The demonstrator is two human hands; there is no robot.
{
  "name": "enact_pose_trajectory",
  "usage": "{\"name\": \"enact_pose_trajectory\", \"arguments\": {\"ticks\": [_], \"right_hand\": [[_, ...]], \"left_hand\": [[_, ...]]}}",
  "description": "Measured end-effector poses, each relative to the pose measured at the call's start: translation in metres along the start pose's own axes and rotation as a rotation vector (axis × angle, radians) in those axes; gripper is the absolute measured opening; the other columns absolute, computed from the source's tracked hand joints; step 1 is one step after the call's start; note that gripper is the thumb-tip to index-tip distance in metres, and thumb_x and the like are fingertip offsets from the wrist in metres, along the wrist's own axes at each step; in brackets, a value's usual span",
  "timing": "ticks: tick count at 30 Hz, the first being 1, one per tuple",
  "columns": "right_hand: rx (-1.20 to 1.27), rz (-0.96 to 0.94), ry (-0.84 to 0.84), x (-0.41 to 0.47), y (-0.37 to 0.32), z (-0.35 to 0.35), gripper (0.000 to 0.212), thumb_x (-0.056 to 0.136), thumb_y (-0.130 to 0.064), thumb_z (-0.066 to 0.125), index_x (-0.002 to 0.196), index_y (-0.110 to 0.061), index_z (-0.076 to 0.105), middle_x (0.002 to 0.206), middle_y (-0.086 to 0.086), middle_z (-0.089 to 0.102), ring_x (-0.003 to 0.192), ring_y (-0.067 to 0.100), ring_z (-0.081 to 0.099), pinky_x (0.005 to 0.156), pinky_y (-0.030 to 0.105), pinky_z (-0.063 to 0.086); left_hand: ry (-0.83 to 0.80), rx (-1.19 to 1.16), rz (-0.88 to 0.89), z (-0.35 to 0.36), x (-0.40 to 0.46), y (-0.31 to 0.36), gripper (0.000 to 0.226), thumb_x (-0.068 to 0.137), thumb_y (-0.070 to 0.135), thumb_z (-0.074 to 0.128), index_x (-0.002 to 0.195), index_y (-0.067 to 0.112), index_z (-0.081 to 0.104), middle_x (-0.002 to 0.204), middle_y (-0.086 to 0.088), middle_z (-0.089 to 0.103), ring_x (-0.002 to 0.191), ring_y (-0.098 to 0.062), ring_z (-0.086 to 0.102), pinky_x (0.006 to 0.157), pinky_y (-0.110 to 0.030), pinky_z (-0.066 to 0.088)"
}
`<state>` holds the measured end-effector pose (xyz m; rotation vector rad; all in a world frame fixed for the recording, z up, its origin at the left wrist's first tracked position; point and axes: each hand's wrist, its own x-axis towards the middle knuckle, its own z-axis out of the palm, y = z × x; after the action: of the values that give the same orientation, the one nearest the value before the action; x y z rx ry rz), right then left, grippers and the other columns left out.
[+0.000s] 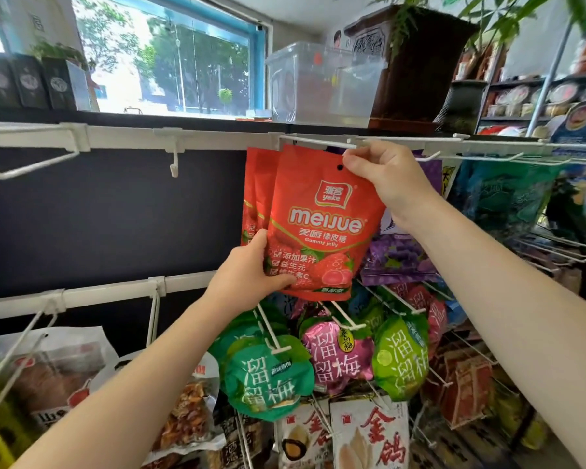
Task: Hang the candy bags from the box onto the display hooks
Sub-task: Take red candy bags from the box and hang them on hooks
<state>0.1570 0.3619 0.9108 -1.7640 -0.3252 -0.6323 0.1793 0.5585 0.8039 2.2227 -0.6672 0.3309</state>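
both hands (251, 275) (383, 177) grip the red candy bag (322, 228); its hole could miss the hook (318, 142) and tear.

White hook (318, 142); red candy bags (261, 184) hanging

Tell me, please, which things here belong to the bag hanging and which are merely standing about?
Job: red candy bag; left hand; right hand; white hook; hung red bags.
Bystanders: green plum bags; purple bags; clear plastic box; plant pot.
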Motion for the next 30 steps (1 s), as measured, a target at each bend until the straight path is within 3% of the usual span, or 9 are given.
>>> {"name": "enact_pose_trajectory", "arguments": {"ticks": [6, 8, 11, 14, 19, 23, 26, 28, 30], "right_hand": [[-0.101, 0.058, -0.066, 0.015, 0.009, 0.011, 0.018, 0.086, -0.012, 0.062, 0.07, -0.019, 0.062, 0.07, -0.002, 0.064, 0.053, 0.003, 0.064, 0.054, 0.019, 0.054], [-0.165, 0.046, -0.045, 0.024, 0.016, 0.015, 0.018, 0.085, -0.014, 0.064, 0.069, -0.022, 0.061, 0.073, -0.002, 0.065, 0.062, 0.006, 0.065, 0.061, 0.023, 0.055], [-0.446, -0.073, -0.01, 0.043, 0.027, 0.023, 0.017, 0.085, -0.021, 0.063, 0.069, -0.026, 0.059, 0.082, 0.001, 0.063, 0.082, 0.015, 0.06, 0.077, 0.031, 0.048], [-0.554, -0.126, 0.013, 0.057, 0.037, 0.034, 0.01, 0.087, -0.023, 0.059, 0.082, -0.017, 0.066, 0.082, -0.001, 0.061, 0.083, 0.015, 0.057, 0.074, 0.029, 0.043], [-0.539, -0.093, 0.051, 0.071, 0.051, 0.046, 0.01, 0.089, -0.031, 0.056, 0.081, -0.026, 0.061, 0.086, -0.003, 0.063, 0.09, 0.02, 0.063, 0.079, 0.037, 0.05], [-0.539, -0.149, 0.153, 0.07, 0.057, 0.052, 0.014, 0.088, -0.03, 0.058, 0.081, -0.021, 0.066, 0.08, -0.005, 0.064, 0.081, 0.015, 0.062, 0.07, 0.03, 0.048], [-0.574, -0.132, 0.192, 0.065, 0.059, 0.053, 0.019, 0.09, -0.032, 0.055, 0.089, -0.017, 0.068, 0.086, -0.002, 0.068, 0.081, 0.015, 0.063, 0.073, 0.032, 0.051], [-0.682, -0.153, 0.264, 0.056, 0.063, 0.047, 0.019, 0.091, -0.03, 0.053, 0.101, -0.017, 0.064, 0.101, 0.001, 0.068, 0.093, 0.019, 0.062, 0.08, 0.038, 0.052], [-0.77, -0.228, 0.285, 0.038, 0.065, 0.037, 0.025, 0.091, -0.025, 0.052, 0.114, -0.015, 0.056, 0.116, 0.004, 0.06, 0.106, 0.021, 0.055, 0.084, 0.036, 0.049]], "left_hand": [[-0.006, 0.108, -0.097, 0.009, 0.008, -0.011, 0.062, 0.072, 0.04, 0.073, 0.119, 0.015, 0.041, 0.112, -0.003, 0.065, 0.096, -0.021, 0.064, 0.083, -0.043, 0.054], [0.004, 0.15, -0.134, 0.011, 0.011, -0.016, 0.063, 0.073, 0.043, 0.071, 0.12, 0.015, 0.04, 0.113, -0.005, 0.065, 0.096, -0.025, 0.064, 0.081, -0.045, 0.054], [0.041, 0.229, -0.151, 0.015, 0.017, -0.019, 0.064, 0.075, 0.042, 0.07, 0.121, 0.013, 0.036, 0.114, -0.009, 0.063, 0.097, -0.03, 0.063, 0.08, -0.044, 0.053], [0.016, 0.178, -0.173, 0.023, 0.025, -0.022, 0.064, 0.078, 0.035, 0.07, 0.124, 0.012, 0.032, 0.12, -0.011, 0.059, 0.104, -0.031, 0.06, 0.084, -0.042, 0.051], [0.054, 0.139, -0.232, 0.026, 0.043, -0.036, 0.057, 0.08, 0.03, 0.069, 0.12, 0.012, 0.033, 0.118, -0.012, 0.06, 0.103, -0.032, 0.06, 0.084, -0.044, 0.05], [0.021, 0.015, -0.251, 0.022, 0.049, -0.043, 0.062, 0.078, 0.028, 0.07, 0.126, 0.015, 0.033, 0.122, -0.011, 0.058, 0.107, -0.029, 0.058, 0.091, -0.042, 0.048], [-0.049, 0.174, -0.243, 0.013, 0.04, -0.039, 0.065, 0.077, 0.037, 0.07, 0.126, 0.015, 0.032, 0.121, -0.008, 0.056, 0.106, -0.028, 0.057, 0.082, -0.038, 0.049], [0.097, 0.398, -0.192, 0.002, 0.026, -0.028, 0.059, 0.076, 0.041, 0.069, 0.117, 0.013, 0.036, 0.113, -0.007, 0.052, 0.101, -0.029, 0.056, 0.069, -0.035, 0.043], [0.321, 0.484, -0.058, -0.009, 0.012, -0.011, 0.046, 0.078, 0.035, 0.067, 0.108, 0.011, 0.043, 0.104, -0.008, 0.05, 0.093, -0.027, 0.055, 0.061, -0.032, 0.038]]}}
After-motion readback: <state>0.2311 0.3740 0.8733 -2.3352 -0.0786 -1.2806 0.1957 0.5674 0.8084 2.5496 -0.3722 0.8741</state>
